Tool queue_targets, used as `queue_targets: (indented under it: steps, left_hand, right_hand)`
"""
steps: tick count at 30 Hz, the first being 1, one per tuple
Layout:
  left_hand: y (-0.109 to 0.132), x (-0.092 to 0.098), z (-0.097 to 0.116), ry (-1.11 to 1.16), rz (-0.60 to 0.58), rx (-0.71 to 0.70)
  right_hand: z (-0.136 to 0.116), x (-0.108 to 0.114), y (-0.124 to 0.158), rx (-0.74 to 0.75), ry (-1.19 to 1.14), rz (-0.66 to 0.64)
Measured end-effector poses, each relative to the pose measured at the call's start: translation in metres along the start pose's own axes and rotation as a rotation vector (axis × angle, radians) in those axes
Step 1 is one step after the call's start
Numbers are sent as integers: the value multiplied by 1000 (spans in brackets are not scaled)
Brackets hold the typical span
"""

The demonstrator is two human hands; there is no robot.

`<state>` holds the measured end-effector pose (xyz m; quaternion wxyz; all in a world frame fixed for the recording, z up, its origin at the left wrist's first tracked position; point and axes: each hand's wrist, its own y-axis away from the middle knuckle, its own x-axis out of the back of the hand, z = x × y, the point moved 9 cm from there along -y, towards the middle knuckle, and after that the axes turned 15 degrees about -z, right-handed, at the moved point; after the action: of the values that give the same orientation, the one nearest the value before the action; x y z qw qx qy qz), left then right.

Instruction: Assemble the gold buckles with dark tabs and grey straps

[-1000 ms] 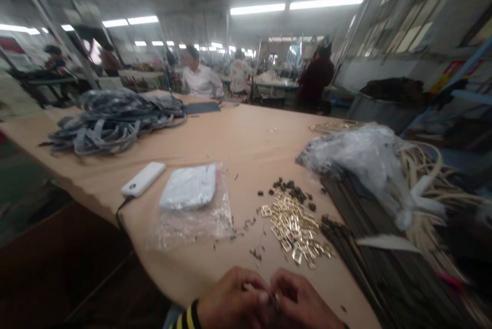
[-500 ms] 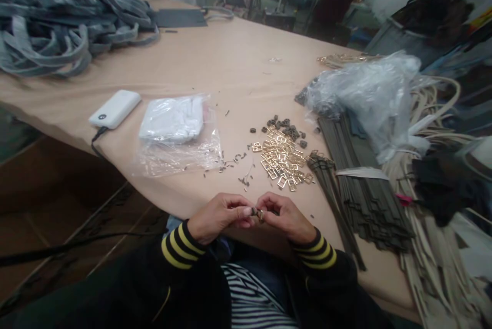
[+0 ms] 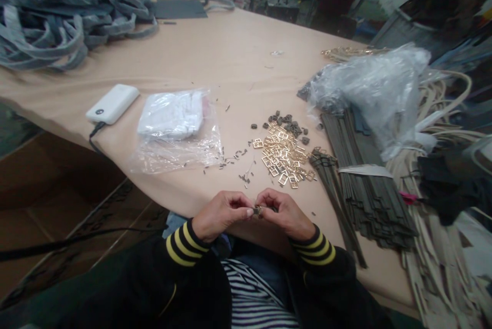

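Pinching a small gold buckle [image 3: 258, 211] between the fingertips of the left hand [image 3: 221, 213] and right hand [image 3: 284, 213], just over the near table [image 3: 230, 62] edge, calls for steady, close thumbs. It looks tiny and shiny, like the buckle pile [image 3: 284, 157] just beyond the grip.

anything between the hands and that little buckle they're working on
Nothing visible does. The left hand and right hand both pinch the small buckle directly between their fingertips, at the near edge of the table.
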<state>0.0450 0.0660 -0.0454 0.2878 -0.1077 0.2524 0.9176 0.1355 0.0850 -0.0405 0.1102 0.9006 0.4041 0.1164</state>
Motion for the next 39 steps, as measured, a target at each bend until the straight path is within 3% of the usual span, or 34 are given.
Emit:
queue_targets:
  steps: [8, 14, 25, 39]
  left_hand:
    - [-4, -5, 0, 77, 24, -59]
    - [-6, -5, -10, 302, -4, -33]
    - [-6, -1, -10, 467, -3, -50]
    - [-7, -7, -11, 613, -40, -64]
  right_hand:
    - [-8, 4, 2, 5, 122, -18]
    - [-14, 3, 5, 47, 184, -28]
    - [-18, 5, 6, 54, 153, -25]
    - [-13, 10, 7, 130, 31, 74]
